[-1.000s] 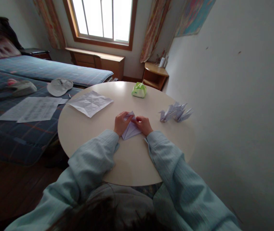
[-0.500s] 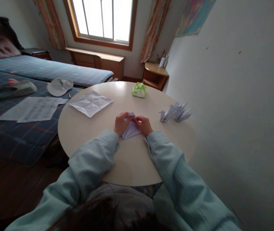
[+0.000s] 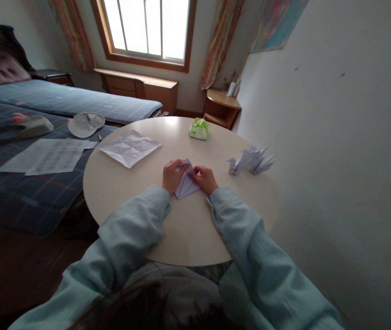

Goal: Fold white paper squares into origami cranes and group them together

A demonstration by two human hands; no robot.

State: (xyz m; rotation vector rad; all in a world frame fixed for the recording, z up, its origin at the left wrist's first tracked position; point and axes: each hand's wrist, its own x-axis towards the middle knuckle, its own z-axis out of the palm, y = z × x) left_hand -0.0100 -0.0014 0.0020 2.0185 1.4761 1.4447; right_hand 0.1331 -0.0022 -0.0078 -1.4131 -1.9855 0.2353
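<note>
A partly folded sheet of pale origami paper (image 3: 185,187) lies on the round white table (image 3: 119,201) in front of me, its near end a point. My left hand (image 3: 173,176) pinches its upper left edge between thumb and fingers. On the opposite side, my right hand (image 3: 205,178) is closed with thumb and fingertips on the paper's right edge. Folded paper cranes (image 3: 250,160) stand in a cluster on the right of the table. An opened, creased paper sheet (image 3: 129,147) lies flat at the left.
Toward the back of the table sits a green tissue pack (image 3: 199,129). The bed (image 3: 44,201) at the left bears printed sheets (image 3: 49,156) and a white cap (image 3: 85,124). A white wall (image 3: 346,160) borders the table's right side.
My hands have drawn slightly apart at the fingertips, the left a little up and left. More of the paper's upper part shows between them.
</note>
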